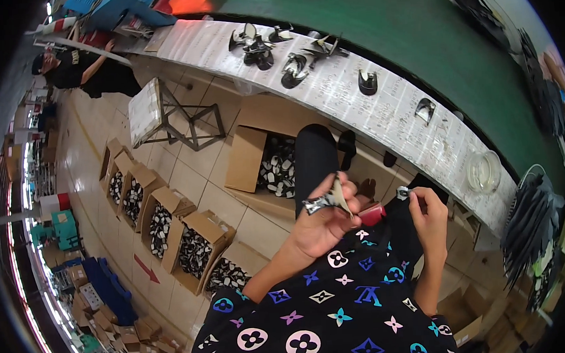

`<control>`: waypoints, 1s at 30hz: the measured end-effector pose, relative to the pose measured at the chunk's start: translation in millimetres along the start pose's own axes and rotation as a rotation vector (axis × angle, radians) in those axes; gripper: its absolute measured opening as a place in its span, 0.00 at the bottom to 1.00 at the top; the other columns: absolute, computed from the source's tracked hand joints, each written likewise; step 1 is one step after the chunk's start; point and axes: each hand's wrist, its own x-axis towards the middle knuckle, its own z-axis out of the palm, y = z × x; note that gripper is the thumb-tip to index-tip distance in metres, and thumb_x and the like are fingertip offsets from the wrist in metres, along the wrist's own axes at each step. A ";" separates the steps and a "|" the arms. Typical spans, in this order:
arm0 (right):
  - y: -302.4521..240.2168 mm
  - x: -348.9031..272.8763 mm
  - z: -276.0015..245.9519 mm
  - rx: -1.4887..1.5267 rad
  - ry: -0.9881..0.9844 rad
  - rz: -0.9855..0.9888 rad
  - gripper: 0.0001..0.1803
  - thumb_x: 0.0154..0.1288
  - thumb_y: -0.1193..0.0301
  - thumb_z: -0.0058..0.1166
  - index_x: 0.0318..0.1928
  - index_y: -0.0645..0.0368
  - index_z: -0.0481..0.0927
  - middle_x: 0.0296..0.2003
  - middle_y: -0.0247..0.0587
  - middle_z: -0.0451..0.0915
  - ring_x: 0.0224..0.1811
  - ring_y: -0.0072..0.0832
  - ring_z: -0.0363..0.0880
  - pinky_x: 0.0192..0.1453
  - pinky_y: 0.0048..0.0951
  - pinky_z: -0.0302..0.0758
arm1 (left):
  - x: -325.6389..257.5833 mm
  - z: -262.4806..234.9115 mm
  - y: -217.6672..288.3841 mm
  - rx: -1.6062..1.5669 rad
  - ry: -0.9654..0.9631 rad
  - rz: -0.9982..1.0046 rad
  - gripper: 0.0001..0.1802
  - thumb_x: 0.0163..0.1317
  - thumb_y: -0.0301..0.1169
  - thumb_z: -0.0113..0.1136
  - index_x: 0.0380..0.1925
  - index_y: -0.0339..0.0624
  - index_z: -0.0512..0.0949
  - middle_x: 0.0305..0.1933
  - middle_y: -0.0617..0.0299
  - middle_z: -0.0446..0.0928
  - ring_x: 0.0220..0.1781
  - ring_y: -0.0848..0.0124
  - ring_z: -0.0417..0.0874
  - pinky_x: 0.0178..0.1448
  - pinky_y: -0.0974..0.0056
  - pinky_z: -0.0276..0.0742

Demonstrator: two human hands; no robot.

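My left hand point(317, 233), palm up over my lap, is closed around a curved black-and-cream piece point(336, 198) with pointed ends. To its right, my right hand point(430, 210) pinches a small grey-white scrap point(403, 192) between thumb and fingertips. A red object point(373, 214) lies on my lap just beside the left fingers; its kind is hidden. On the narrow taped ledge point(251, 72) ahead rest several similar pieces: a cluster point(257, 50), another group point(295, 70), and two single ones, a dark one point(368, 82) and a smaller one point(425, 110).
An open cardboard box point(246, 159) of small black-and-white parts stands left of my leg. More such boxes point(197, 248) line the floor. A metal-framed stool point(148, 113) stands farther off, near a person in black point(85, 72). A round clear dish point(483, 171) sits on the ledge. Beyond runs a green surface point(377, 28).
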 end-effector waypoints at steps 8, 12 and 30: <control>2.6 11.4 12.3 -0.021 0.025 -0.060 0.05 0.62 0.77 0.57 0.35 0.65 0.76 0.28 0.45 0.79 0.24 0.32 0.78 0.29 0.28 0.74 | -59.3 -73.0 119.2 1.025 0.610 0.650 0.22 0.67 0.26 0.55 0.60 0.37 0.66 0.60 0.53 0.71 0.58 0.64 0.75 0.62 0.58 0.74; 8.6 11.1 15.9 0.001 0.022 -0.065 0.05 0.60 0.78 0.57 0.34 0.66 0.76 0.30 0.45 0.79 0.24 0.32 0.78 0.30 0.29 0.74 | -69.5 -116.7 152.3 1.868 1.322 0.695 0.28 0.66 0.35 0.58 0.62 0.34 0.64 0.60 0.48 0.71 0.59 0.62 0.75 0.63 0.61 0.70; 32.6 -13.1 -7.4 0.307 0.259 0.061 0.04 0.63 0.77 0.56 0.35 0.66 0.77 0.31 0.37 0.80 0.24 0.16 0.72 0.27 0.20 0.69 | 192.5 -116.9 197.2 2.609 0.749 0.872 0.19 0.62 0.48 0.58 0.46 0.50 0.80 0.67 0.52 0.64 0.70 0.49 0.56 0.69 0.40 0.48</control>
